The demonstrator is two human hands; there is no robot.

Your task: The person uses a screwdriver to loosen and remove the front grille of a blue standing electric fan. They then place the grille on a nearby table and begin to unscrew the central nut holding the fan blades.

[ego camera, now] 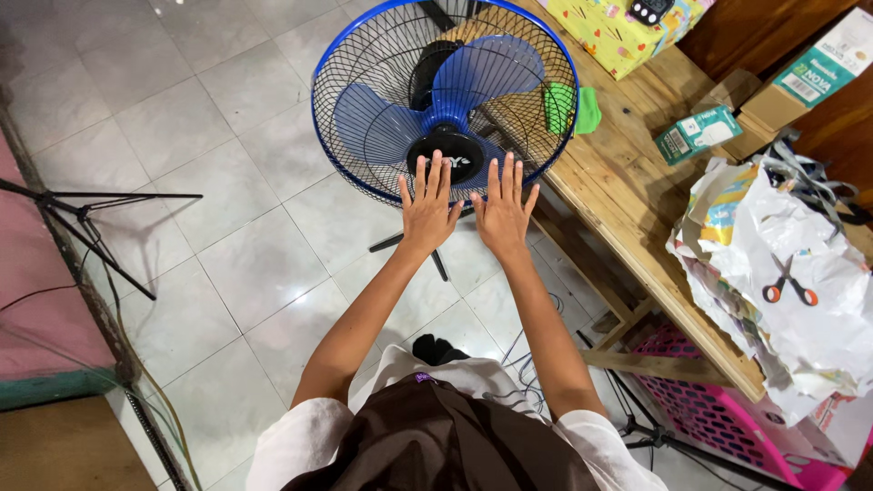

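A standing fan (382,100) with a blue wire grille, blue blades and a black hub faces up at me from the tiled floor. My left hand (427,205) is stretched out flat, fingers apart, with its fingertips over the lower grille just below the hub. Beside it, my right hand (503,211) is also flat and spread, fingertips at the grille's lower rim. Neither hand holds anything. The fan's black stand legs (438,262) show below my hands.
A wooden table (627,191) runs along the right with crumpled white paper (800,273), orange-handled scissors (789,286), small boxes and a green cloth (573,109). A pink basket (718,414) sits under it. A black tripod (91,236) stands at left.
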